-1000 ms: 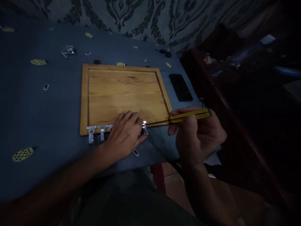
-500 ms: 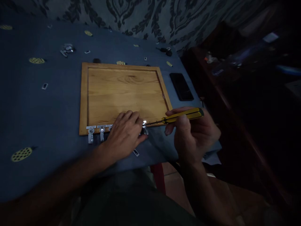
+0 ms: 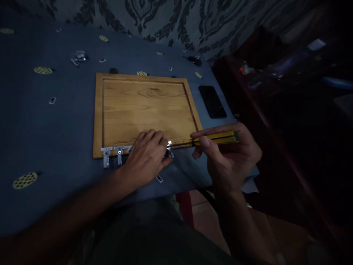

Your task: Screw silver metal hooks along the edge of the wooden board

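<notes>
The right hand (image 3: 230, 158) grips the yellow screwdriver (image 3: 220, 140), its handle freshly rolled, evidently turning at a metal bracket (image 3: 171, 153), five o'clock on the wooden panel (image 3: 146, 110); the left hand (image 3: 147, 158) covers that edge, what it grips I can't tell

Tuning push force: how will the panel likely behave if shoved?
The panel is framed wood, so probably stiff. Lying flat and broad, it would likely slide rather than tip. Metal brackets jutting past its near edge might snag.
</notes>
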{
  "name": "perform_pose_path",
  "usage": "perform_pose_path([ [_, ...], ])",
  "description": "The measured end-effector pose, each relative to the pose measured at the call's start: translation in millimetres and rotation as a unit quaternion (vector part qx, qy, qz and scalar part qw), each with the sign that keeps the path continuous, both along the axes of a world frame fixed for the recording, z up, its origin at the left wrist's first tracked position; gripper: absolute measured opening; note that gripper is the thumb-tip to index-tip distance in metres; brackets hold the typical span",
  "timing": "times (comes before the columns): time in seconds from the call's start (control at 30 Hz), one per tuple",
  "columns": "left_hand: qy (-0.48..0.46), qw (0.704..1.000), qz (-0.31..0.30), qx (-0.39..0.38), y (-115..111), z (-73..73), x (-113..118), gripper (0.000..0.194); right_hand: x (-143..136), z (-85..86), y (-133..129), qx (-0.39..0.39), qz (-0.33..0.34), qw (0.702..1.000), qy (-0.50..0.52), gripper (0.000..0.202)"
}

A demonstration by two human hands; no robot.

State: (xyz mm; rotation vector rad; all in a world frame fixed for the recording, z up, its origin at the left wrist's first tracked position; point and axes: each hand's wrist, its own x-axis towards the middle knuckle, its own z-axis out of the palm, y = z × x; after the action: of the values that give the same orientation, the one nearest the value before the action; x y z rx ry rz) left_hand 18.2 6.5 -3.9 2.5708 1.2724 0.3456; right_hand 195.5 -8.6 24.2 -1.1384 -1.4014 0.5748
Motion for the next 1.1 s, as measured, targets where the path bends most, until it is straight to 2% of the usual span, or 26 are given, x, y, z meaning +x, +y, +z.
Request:
perform_pose_path([
  [0.23, 0.001, 1.0, -0.002, -0.025, 1.0, 1.9, -0.4, 0.03, 3.8, -0.9, -1.9, -0.039, 0.046, 0.998, -0.023, 0.011],
  [0.43, -0.006, 1.0, 0.0, -0.005, 0.4, -0.8, -0.9, 0.029, 8.4, -4.3, -5.8, 0.005, 0.02, 1.0, 0.01, 0.015],
  [0.63, -0.003, 1.0, -0.005, -0.004, 0.4, 1.1, -0.8, 0.03, 9.3, 0.8, -5.6, 0.018, -0.021, 0.999, -0.025, 0.014],
  [1.1, 0.0, 1.0, 0.001, -0.02, 0.1, 2.3, 0.4, 0.028, 7.5, -0.4, -2.4, 0.011, 0.019, 0.998, -0.06, 0.015],
])
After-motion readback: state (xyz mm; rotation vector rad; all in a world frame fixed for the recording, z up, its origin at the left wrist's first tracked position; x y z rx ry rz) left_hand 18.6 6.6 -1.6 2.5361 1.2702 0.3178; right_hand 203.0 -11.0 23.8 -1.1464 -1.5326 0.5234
